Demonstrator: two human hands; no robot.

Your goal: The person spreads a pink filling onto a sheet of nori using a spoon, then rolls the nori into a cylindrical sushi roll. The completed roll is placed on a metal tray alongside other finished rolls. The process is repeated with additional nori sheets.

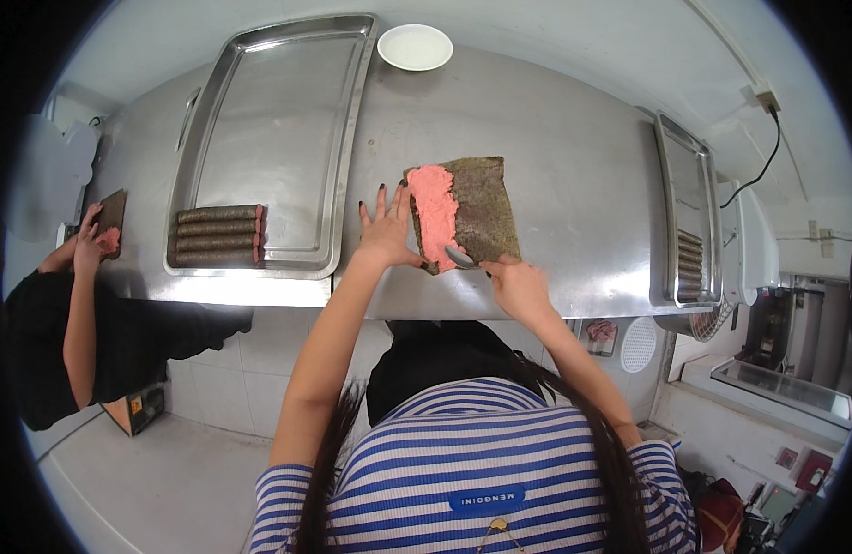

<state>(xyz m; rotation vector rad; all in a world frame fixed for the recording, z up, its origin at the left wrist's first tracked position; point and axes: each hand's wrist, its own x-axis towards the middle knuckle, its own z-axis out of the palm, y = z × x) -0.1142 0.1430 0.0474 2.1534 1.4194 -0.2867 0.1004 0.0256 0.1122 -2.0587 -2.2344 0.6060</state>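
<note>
A dark green nori sheet [486, 208] lies flat on the steel table in front of me. Pink paste [433, 208] covers its left part in a thick band from the far edge to the near one. My left hand [389, 231] rests with spread fingers along the sheet's left edge, the thumb by its near left corner. In my right hand [518, 284] is a metal spoon [460, 258], gripped by its handle. The spoon's bowl touches the near end of the paste.
To the left, a large steel tray [344, 166] holds several nori rolls [218, 236] filled with pink paste. A white plate [415, 48] stands at the back. Another tray [668, 185] with rolls is at the right end. At far left, a co-worker's hands [91, 235] handle a nori sheet with paste.
</note>
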